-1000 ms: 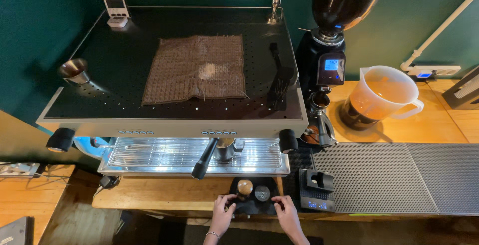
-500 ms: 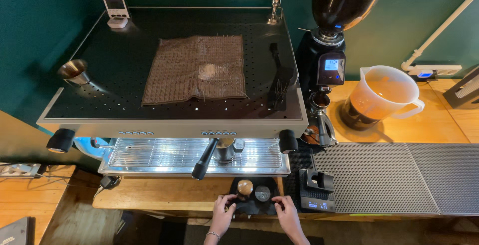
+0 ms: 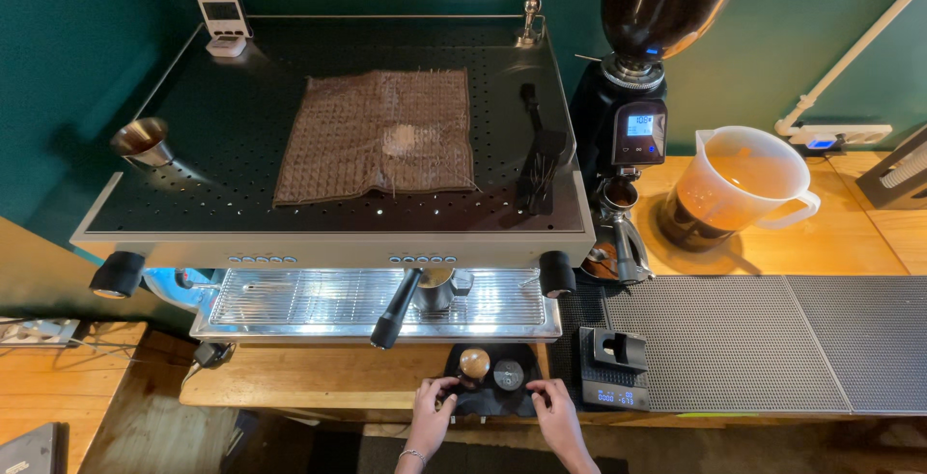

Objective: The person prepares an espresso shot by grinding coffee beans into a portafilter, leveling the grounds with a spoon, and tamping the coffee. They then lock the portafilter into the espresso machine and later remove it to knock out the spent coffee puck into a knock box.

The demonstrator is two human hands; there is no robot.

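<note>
Your left hand [image 3: 430, 414] and right hand [image 3: 558, 414] grip opposite edges of black tamping mat [image 3: 490, 392], fingers curled narrow. Wooden-topped tamper [image 3: 474, 364], metal distributor [image 3: 508, 375] stand between hands; keep mat level, slide slowly along desk [image 3: 319, 377].

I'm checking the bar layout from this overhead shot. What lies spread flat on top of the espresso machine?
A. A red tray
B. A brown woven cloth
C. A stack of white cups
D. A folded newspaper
B: a brown woven cloth lies spread flat on the dark perforated top of the espresso machine, between a small metal cup at the left and a black tool at the right.
</note>
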